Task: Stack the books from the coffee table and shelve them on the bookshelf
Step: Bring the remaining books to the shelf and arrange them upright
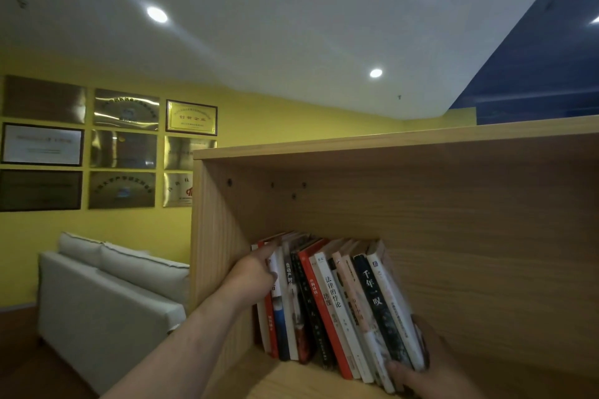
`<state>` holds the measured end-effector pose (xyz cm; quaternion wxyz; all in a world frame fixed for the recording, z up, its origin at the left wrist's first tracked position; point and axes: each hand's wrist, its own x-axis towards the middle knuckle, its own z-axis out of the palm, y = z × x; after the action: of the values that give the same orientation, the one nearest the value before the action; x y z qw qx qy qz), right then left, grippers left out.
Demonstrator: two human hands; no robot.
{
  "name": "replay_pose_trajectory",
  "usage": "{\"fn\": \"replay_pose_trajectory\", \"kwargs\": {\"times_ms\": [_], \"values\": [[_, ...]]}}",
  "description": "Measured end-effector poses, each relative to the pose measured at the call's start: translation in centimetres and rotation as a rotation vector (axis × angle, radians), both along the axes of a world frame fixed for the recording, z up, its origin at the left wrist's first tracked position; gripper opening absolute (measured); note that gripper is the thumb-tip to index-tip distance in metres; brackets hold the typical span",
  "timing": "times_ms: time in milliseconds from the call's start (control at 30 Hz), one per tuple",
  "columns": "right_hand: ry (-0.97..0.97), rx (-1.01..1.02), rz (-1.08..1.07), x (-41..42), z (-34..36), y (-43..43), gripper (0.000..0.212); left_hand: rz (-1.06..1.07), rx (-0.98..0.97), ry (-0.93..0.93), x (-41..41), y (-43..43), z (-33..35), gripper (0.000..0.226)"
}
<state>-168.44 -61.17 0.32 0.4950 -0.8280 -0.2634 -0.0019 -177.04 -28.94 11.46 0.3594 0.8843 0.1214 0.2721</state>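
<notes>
A row of several books (327,304) stands upright, leaning left, inside the top compartment of a light wooden bookshelf (453,220). My left hand (254,275) presses flat against the leftmost books, fingers reaching behind their top edges. My right hand (421,369) grips the bottom right end of the row, thumb on the front of the white and black spines, fingers hidden behind the last book. The spines are white, red and black with printed characters.
The shelf's left side panel (210,253) stands close to my left forearm. The compartment to the right of the books is bare wood. A white sofa (107,301) sits below left against a yellow wall with framed plaques (107,149).
</notes>
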Motion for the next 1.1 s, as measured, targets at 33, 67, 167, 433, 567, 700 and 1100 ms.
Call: {"fn": "replay_pose_trajectory", "kwargs": {"times_ms": [33, 67, 167, 433, 567, 700, 1100], "values": [[0.005, 0.003, 0.003, 0.0, -0.1, 0.0, 0.12, -0.017, -0.007, 0.018, 0.0, 0.2, 0.2, 0.066], [0.008, -0.001, 0.013, 0.1, -0.1, 0.0, 0.12, -0.033, -0.019, 0.028, -0.1, 0.2, 0.3, 0.064], [0.014, -0.005, 0.03, 0.1, 0.3, 0.0, 0.121, -0.061, -0.03, 0.026, -0.2, 0.2, 0.6, 0.06], [-0.008, -0.038, 0.028, 0.4, 0.0, -0.2, 0.119, -0.003, 0.027, -0.073, -0.8, -1.0, 0.7, 0.034], [-0.012, -0.049, -0.004, 0.6, -0.5, -0.3, 0.118, 0.119, 0.148, -0.211, -0.8, -2.5, -0.1, 0.023], [0.017, -0.049, -0.047, 0.8, -0.8, -0.2, 0.119, 0.143, 0.071, -0.28, -0.8, -3.2, -0.1, 0.029], [0.006, -0.045, -0.071, 0.3, -0.9, -0.1, 0.126, 0.039, -0.388, -0.387, -2.7, -4.1, -3.3, 0.036]]}}
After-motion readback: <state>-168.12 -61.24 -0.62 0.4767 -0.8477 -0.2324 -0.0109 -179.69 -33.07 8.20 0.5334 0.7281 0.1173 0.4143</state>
